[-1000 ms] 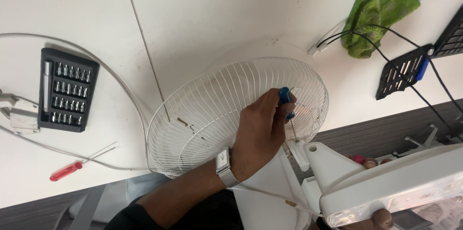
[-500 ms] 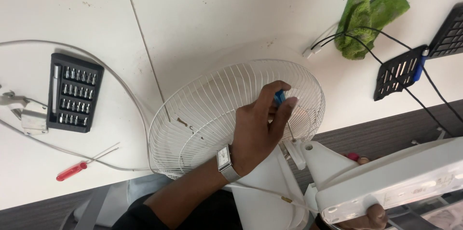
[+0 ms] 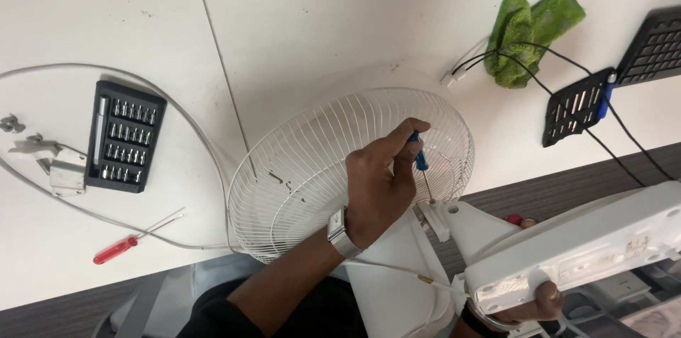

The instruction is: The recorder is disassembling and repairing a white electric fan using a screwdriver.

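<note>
- The person's left hand (image 3: 379, 185) is closing its fingers around a blue-handled screwdriver (image 3: 421, 168), pressing its tip at a screw where the white fan body (image 3: 496, 235) meets its neck.
- The right hand (image 3: 535, 302), near the lower right, is gripping the fan's base (image 3: 603, 239).
- The wire fan guard (image 3: 312, 168) is lying on the white table (image 3: 319, 33), apparently already detached.
- A red screwdriver (image 3: 117, 248) and a bit set (image 3: 124, 137) are lying to the left, untouched.
- Judging by this, dismantling looks partly done, with the body's fastening left.

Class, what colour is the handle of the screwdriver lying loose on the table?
Red. The screwdriver lies left of the wire fan guard, clearest in the head view.
</note>
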